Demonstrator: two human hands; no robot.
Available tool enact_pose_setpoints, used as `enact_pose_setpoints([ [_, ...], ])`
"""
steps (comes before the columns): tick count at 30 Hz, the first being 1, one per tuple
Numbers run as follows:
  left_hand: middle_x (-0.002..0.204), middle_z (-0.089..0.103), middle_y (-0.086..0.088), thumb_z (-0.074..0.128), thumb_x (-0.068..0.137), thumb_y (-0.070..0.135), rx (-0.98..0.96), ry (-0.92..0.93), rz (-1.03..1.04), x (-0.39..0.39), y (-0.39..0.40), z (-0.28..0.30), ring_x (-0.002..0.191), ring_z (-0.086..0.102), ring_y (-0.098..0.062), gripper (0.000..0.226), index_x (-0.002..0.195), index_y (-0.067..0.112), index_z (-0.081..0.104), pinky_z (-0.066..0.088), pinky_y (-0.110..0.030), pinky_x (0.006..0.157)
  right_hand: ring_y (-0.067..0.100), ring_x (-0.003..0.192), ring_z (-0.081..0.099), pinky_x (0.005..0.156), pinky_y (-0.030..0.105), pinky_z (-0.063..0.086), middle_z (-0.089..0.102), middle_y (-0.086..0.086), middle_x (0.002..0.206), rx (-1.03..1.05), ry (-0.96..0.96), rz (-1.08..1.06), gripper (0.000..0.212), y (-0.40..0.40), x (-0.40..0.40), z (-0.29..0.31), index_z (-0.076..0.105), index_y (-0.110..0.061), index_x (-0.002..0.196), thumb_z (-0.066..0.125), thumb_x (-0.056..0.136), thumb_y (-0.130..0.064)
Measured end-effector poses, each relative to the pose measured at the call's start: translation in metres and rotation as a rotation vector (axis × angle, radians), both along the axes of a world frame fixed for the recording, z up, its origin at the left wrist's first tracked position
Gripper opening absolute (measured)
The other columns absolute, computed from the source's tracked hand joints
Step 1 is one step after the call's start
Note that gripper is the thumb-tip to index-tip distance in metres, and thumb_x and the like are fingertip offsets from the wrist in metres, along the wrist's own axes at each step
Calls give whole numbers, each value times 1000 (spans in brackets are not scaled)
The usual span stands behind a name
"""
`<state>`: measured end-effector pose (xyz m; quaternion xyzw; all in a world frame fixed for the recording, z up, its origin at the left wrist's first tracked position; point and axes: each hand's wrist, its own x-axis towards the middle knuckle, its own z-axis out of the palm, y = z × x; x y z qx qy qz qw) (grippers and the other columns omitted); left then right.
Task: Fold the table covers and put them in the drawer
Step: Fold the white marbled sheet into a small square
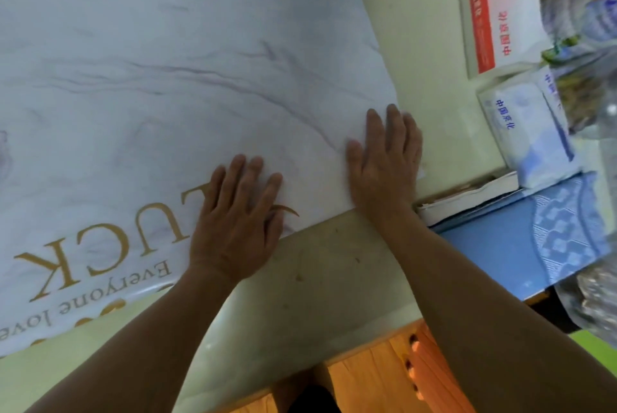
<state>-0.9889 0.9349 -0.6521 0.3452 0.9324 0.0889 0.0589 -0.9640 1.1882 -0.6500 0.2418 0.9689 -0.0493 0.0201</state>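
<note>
- A lived-in home room is showing here: a pale green tabletop point(337, 265) is sitting crowded along one side.
- A red-and-white cardboard box point(490, 12), a plastic-wrapped tissue pack point(524, 132) and a blue patterned cloth point(541, 239) are lying there.

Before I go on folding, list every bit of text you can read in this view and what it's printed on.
"UCK" in large gold letters, upside down, on the white marble-print table cover; the left hand hides the start of the word.
"Everyone love", small gold script, cut off at the frame edge, same cover.
Red-and-white cardboard box: Chinese characters, too blurred to read.
Clear-wrapped white tissue pack: blue Chinese characters, too blurred to read.
</note>
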Motion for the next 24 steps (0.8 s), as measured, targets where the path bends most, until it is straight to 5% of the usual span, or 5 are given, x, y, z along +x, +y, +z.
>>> enact_pose_setpoints([
  [8,159,35,-20,53,92,61,-56,-32,-3,-2,2,2,150,26,-43,72,148,14,50,21,-62,120,44,126,47,109,49,34,51,22,142,54,171,-341,44,21,-2,1,57,-7,134,45,103,-37],
  [12,159,34,-20,51,90,64,-52,-37,8,-1,1,0,150,25,-43,75,147,15,51,19,-61,121,34,140,33,113,39,30,30,14,156,-408,258,-847,72,18,7,26,35,-14,152,67,90,-30],
  [15,158,35,-20,49,90,65,-41,-23,6,-1,1,-1,150,26,-43,75,146,14,53,19,-61,121,25,126,51,100,30,44,42,9,146,-718,472,-1151,84,23,8,44,33,-16,153,78,82,-22],
  [20,158,36,-20,49,90,65,-58,-12,15,1,3,-5,150,25,-42,75,145,15,54,19,-61,121,28,102,71,91,47,58,74,6,112,-1343,563,-1302,45,3,14,45,66,-12,119,84,78,-9],
  [24,161,31,-18,48,90,65,-90,-59,-5,2,4,1,152,21,-40,76,148,16,49,17,-60,122,29,103,69,87,42,59,73,5,106,-1298,528,-1284,34,-10,17,45,68,-12,112,79,81,-2],
])
